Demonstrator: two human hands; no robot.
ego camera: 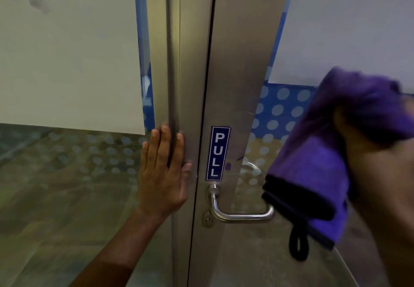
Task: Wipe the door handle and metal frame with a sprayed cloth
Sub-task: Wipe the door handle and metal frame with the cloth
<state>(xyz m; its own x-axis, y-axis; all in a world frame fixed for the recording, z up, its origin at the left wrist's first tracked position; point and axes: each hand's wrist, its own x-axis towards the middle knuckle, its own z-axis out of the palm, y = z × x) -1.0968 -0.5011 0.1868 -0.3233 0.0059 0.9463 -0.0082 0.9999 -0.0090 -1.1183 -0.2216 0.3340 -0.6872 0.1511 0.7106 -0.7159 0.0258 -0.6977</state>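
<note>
beside the curved steel lever handle (242, 214), right hand (367, 152) grips folded purple cloth (313, 174) ready to wipe; left hand (163, 174) flat, fingers straight, steadying brushed-metal frame (190, 62).

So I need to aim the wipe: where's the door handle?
The door handle sits low and centre-right in the head view, just below the PULL sticker, left of the purple cloth.

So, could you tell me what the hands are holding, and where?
The right hand grips the purple cloth by its bunched upper part; the left hand holds nothing.
</note>
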